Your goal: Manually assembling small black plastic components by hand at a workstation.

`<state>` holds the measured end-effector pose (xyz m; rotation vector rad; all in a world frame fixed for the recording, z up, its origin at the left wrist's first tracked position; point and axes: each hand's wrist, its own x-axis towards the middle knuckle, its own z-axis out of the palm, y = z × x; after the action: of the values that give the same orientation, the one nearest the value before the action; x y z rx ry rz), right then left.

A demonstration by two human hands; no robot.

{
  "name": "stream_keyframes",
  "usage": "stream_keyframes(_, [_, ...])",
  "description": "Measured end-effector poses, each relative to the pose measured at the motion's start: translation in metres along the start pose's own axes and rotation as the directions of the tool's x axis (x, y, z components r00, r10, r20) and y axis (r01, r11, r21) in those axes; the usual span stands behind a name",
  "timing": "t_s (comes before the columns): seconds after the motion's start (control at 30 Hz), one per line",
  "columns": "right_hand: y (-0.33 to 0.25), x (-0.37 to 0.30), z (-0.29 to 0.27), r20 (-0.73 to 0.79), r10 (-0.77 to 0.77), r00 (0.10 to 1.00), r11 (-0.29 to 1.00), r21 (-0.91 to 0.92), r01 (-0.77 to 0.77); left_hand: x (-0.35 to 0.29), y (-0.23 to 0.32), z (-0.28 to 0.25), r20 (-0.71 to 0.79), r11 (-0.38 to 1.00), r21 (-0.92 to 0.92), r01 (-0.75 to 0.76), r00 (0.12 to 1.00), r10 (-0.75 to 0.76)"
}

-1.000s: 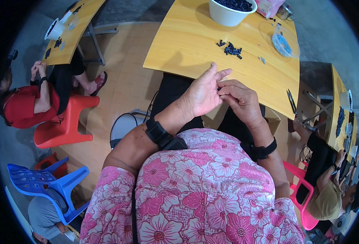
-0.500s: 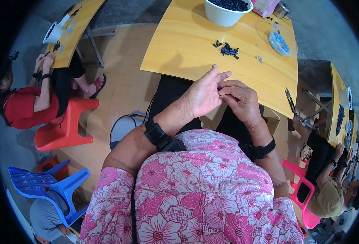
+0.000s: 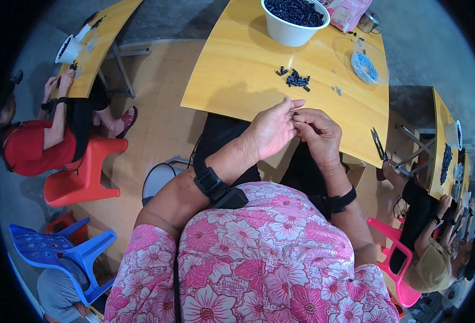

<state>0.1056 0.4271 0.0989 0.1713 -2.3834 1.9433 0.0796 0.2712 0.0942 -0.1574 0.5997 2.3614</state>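
My left hand [image 3: 271,131] and my right hand [image 3: 322,133] meet in front of the table's near edge. Between their fingertips sits a small black tubular piece [image 3: 295,114], mostly covered. The right thumb and forefinger pinch at it. My left palm is turned up, its upper fingers stretched out and the others bent at the piece. Just beyond my hands lies a loose pile of short black tubular pieces [image 3: 297,80]. To its right is a little cluster of tiny clear bits [image 3: 337,91].
A white tub [image 3: 289,34] full of black pieces stands at the table's far side. Right of it are a pink bag [image 3: 347,13], a metal cup [image 3: 370,22] and a clear tray [image 3: 371,79] of light-blue bits. Black snips [image 3: 378,144] lie at the right edge. People sit at side tables.
The view has shifted slightly, so the table sits lower in it. My right fingers have closed in further over the small black piece. The pile looks unchanged.
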Motion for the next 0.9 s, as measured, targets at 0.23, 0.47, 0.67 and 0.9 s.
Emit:
stream_keyframes(0.23, [0.005, 0.008, 0.003, -0.053, 0.095, 0.994, 0.992, 0.084, -0.091, 0.006, -0.004, 0.000, -0.108, 0.986, 0.142, -0.087, 0.989, 0.102])
stream_keyframes(0.47, [0.013, 0.014, -0.003, -0.138, 0.162, 0.977, 0.978, 0.154, -0.141, 0.012, 0.006, -0.012, -0.074, 1.000, -0.013, -0.012, 0.997, 0.011])
stream_keyframes(0.67, [0.006, 0.013, -0.005, -0.188, 0.219, 0.958, 0.962, 0.206, -0.179, 0.011, 0.007, -0.008, -0.127, 0.922, 0.388, -0.016, 0.989, 0.070])
stream_keyframes(0.9, [0.004, 0.013, -0.007, -0.136, 0.240, 0.961, 0.952, 0.226, -0.206, 0.016, 0.000, -0.022, -0.004, 0.596, 0.780, -0.191, 0.951, 0.310])
